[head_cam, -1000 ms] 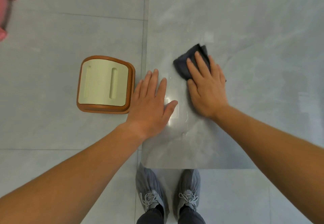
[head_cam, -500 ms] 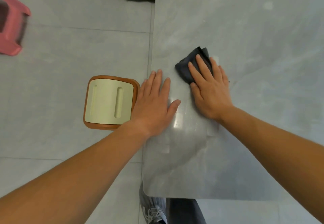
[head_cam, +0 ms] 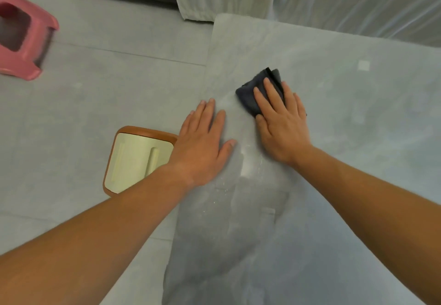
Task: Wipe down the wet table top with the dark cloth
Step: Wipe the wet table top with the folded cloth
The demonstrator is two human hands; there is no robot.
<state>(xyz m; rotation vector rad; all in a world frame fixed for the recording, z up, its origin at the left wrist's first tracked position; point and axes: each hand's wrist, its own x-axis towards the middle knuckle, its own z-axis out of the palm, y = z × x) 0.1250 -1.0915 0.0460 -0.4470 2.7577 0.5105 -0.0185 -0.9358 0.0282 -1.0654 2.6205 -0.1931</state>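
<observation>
Your right hand (head_cam: 281, 123) lies flat with straight fingers, pressing the folded dark cloth (head_cam: 253, 92) onto the grey surface (head_cam: 358, 161) near its left edge. Your left hand (head_cam: 202, 144) rests flat just beside it, fingers extended, holding nothing. Wet streaks (head_cam: 245, 161) show between the hands.

- No word, number, brand or sign can be read anywhere in view.
- The small pale square (head_cam: 363, 65) on the table top (head_cam: 358, 161), beyond and to the right of the dark cloth (head_cam: 250, 94), looks blank; it is too faint to tell more.
- The cream panel (head_cam: 133, 161) with a brown rim, on the floor to the near left of the dark cloth, shows only two moulded slots and no lettering.
</observation>
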